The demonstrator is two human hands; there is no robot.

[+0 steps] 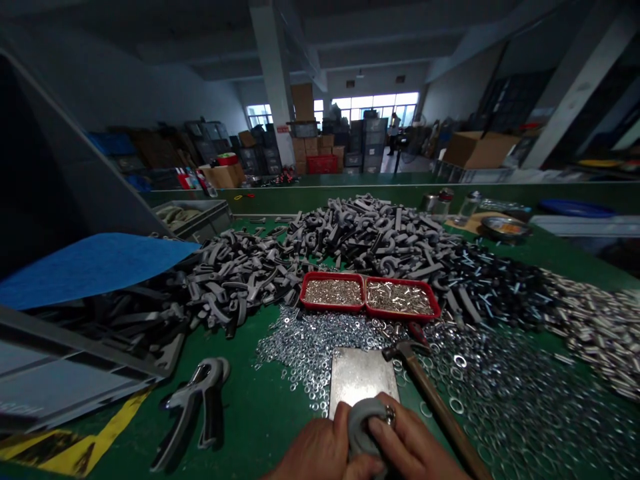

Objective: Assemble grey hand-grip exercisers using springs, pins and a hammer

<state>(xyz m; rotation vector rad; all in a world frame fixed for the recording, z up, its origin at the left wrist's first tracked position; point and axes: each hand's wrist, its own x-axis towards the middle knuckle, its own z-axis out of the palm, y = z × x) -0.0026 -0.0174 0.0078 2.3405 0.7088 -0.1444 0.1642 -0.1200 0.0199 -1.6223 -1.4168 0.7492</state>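
Low in the middle, a grey hook-shaped part (pixel 358 427) is held between both my hands. My left hand (pixel 315 450) has its fingers closed around the left side of it. My right hand (pixel 415 437) pinches its right side, where a small shiny metal piece (pixel 390 417) shows at the fingertips. The lower end of the part is hidden by my fingers. Just beyond the hands lies a flat metal plate (pixel 363 373). A claw hammer (pixel 430 390) with a wooden handle rests to the right, its head by the plate.
A two-handled grey tool (pixel 203 393) lies at left, beside a grey crate (pixel 75 367). Two red trays (pixel 333 309) of small metal pins stand behind scattered washers (pixel 300 340). Grey handle parts (pixel 370 233) are heaped beyond. Black parts (pixel 500 287) and metal cylinders (pixel 595 327) lie right.
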